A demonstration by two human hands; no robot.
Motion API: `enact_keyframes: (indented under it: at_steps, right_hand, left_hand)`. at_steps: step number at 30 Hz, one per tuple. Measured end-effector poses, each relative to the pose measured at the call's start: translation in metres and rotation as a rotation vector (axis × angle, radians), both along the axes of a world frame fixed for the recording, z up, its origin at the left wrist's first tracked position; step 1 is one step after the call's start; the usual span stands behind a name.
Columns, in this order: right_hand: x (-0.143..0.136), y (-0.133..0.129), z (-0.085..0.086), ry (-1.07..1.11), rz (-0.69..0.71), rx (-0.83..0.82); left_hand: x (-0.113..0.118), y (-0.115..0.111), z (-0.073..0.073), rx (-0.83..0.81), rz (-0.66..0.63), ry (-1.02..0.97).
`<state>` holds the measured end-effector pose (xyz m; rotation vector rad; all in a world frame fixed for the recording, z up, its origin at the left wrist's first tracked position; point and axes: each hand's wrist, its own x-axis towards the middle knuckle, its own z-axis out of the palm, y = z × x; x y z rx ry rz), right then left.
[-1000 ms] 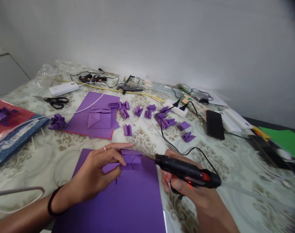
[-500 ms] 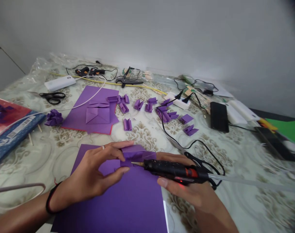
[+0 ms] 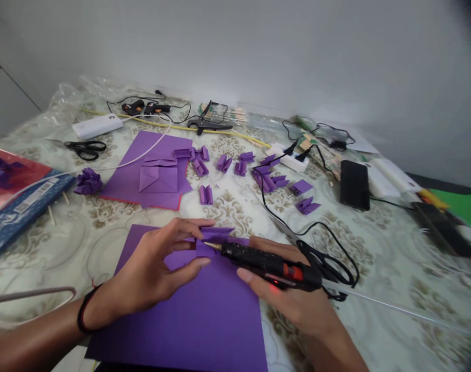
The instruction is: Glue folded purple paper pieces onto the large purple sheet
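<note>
My right hand (image 3: pixel 289 294) grips a black hot glue gun (image 3: pixel 266 263) lying on its side, with a red light lit and a clear glue stick (image 3: pixel 378 297) out of its back end. The nozzle points left onto a small folded purple paper piece (image 3: pixel 206 247). At that piece's left edge, my left hand (image 3: pixel 153 263) has its fingers along the top and the thumb below, steadying it. Beneath both hands lies a large purple paper sheet (image 3: pixel 181 315). Part of the folded piece is hidden behind the gun and fingers.
Black-handled scissors (image 3: pixel 324 261) lie close by my right hand, with a black cord looping over them. Several folded purple pieces (image 3: pixel 206 195) are spread ahead. A power strip (image 3: pixel 289 157), a phone (image 3: pixel 354 184) and other scissors (image 3: pixel 86 149) lie farther off.
The glue gun has moved slightly left and up, its nozzle now farther over the folded piece. The folded piece has tilted, and my left hand has shifted slightly with it.
</note>
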<state>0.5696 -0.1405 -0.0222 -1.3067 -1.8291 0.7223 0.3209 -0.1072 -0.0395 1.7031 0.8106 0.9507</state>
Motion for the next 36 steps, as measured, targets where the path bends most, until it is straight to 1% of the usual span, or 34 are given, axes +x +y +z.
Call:
enact_keyframes:
  at_steps: [3, 9, 14, 19, 25, 30, 33, 36]
  right_hand:
    - [-0.002, 0.0001, -0.0013, 0.011, -0.012, -0.001]
    - [-0.0046, 0.0032, -0.0024, 0.081, 0.042, -0.074]
    - [-0.0036, 0.0021, -0.006, 0.107, 0.029, -0.082]
    - [-0.0049, 0.003, -0.0027, 0.084, 0.043, -0.096]
    - [-0.0035, 0.003, -0.0037, 0.039, 0.026, -0.056]
    - [-0.0027, 0.0017, -0.0015, 0.016, -0.027, -0.019]
    - [-0.0012, 0.0017, 0.0006, -0.011, -0.004, -0.011]
    - [0.0038, -0.0002, -0.0038, -0.049, -0.037, 0.022]
  left_hand:
    - [0.0006, -0.0001, 0.001, -0.003, 0.008, 0.001]
    - [0.0023, 0.0002, 0.0053, -0.009, 0.007, 0.001]
    - [0.0036, 0.0, 0.0076, -0.005, 0.016, -0.008]
    - [0.0016, 0.0, 0.007, 0.0, 0.017, 0.018]
    - [0.0004, -0.0013, 0.0072, -0.001, 0.014, 0.029]
    - [0.0014, -0.0001, 0.0078, -0.013, 0.026, 0.016]
    - [0.0014, 0.0, 0.0081, -0.01, 0.032, 0.014]
    - [0.0011, -0.0005, 0.0088, -0.004, 0.046, 0.002]
